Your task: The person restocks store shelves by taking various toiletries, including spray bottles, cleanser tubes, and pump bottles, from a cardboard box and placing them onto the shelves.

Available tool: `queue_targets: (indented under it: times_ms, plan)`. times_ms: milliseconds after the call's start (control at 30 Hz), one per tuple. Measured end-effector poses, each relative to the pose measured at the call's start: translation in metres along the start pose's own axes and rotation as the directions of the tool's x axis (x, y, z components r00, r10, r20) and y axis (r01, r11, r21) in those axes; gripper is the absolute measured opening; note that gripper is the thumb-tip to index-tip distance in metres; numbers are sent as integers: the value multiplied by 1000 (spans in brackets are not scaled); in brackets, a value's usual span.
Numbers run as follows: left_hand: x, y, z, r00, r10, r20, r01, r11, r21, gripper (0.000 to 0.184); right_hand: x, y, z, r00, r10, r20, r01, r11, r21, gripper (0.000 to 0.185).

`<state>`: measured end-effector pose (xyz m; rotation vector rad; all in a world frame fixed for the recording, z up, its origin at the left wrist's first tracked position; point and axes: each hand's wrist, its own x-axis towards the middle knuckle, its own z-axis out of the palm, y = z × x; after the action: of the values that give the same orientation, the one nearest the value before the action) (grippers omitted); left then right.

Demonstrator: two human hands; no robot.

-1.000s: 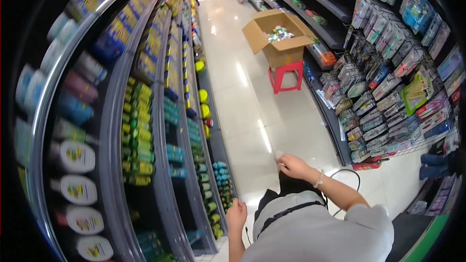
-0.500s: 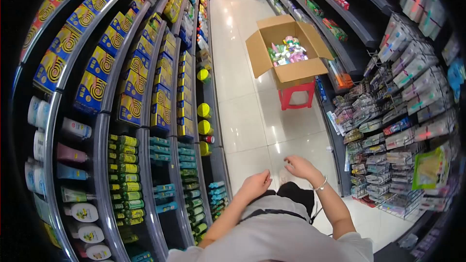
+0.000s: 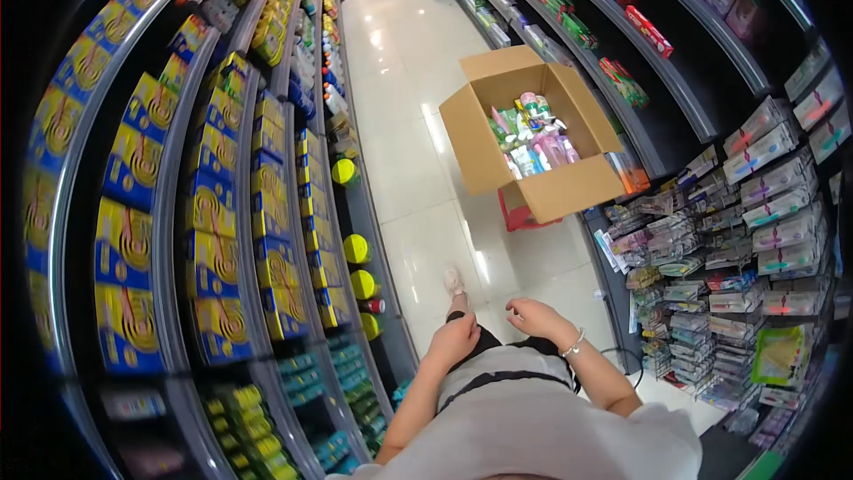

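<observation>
My left hand [image 3: 456,338] hangs in front of my body with its fingers loosely curled in and nothing seen in it. To its right, my right hand [image 3: 539,321] is held at waist height with a bracelet at the wrist; its fingers are partly bent, apart and bare. Neither hand touches anything. Ahead of them stands an open cardboard box [image 3: 569,195], its flaps folded outward. Inside lies a heap of bottles and tubes [image 3: 538,138] in pink, white and green. The box rests on a red stool [image 3: 526,213], mostly hidden beneath it.
Shelves on the left carry yellow-and-blue boxes [image 3: 216,267] and green bottles [image 3: 253,427]. Yellow-lidded containers [image 3: 356,249] line the low left shelf. On the right are hanging packs [image 3: 782,244] on wire hooks and dark shelves [image 3: 662,62]. The tiled floor [image 3: 413,187] runs between them.
I have stepped forward, so the box appears closer and larger, and a foot now shows on the floor. Both hands stay low and apart, with no object taken up.
</observation>
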<state>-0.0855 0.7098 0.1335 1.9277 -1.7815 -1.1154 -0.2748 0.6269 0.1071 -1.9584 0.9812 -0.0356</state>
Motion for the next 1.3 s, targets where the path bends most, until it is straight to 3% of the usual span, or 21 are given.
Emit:
queue_targets:
  times_ms: [33,167,233,367,500,567,733,833,933,1000,1033,1167,1267,1300]
  plan:
    - [7,-8,-21,1000,9,23,-9,1000,-3,18,17,-12,-3,999,-15,47,20,994,-108,24]
    - [44,-63,-98,980,-145,-135,158,983,91,19,106,-63,-34,982,-95,163,95,995,8,24]
    - [59,-96,-128,967,-174,-184,195,975,105,17,138,-75,-47,991,-129,-17,129,991,-36,24]
    - [76,-126,-185,937,-225,-267,243,969,39,18,179,-69,-79,990,-26,-135,29,999,17,24]
    - [97,-138,-211,926,-288,-245,300,954,13,20,210,-42,-109,963,92,-254,-99,995,-11,23]
    - [110,-139,-213,926,-274,-258,282,960,-9,20,226,-36,-130,928,99,-360,-135,988,-75,19]
    - [151,-125,-220,914,-222,-340,169,969,-179,23,298,26,-162,837,166,-521,-159,986,58,16]
    - [192,-115,-238,915,-279,-292,239,957,-166,23,354,80,-172,751,234,-617,-222,970,98,13]
    - [244,-111,-258,959,-221,-178,226,974,3,23,412,142,-174,716,304,-628,-341,938,65,16]
    - [285,-100,-275,975,-202,-93,207,977,53,22,441,171,-166,684,346,-643,-542,830,-130,21]
    - [303,-93,-282,985,-173,-28,174,982,71,22,450,181,-158,683,382,-622,-551,829,-96,21]
    - [366,-81,-303,985,-158,75,151,984,91,22,493,218,-134,595,618,-513,-789,572,-226,29]
    - [396,-80,-311,976,-158,151,147,986,82,22,507,242,-110,549,695,-465,-832,506,-227,33]
    - [405,-78,-313,975,-138,173,127,989,72,22,507,243,-115,581,744,-330,-814,541,-214,38]
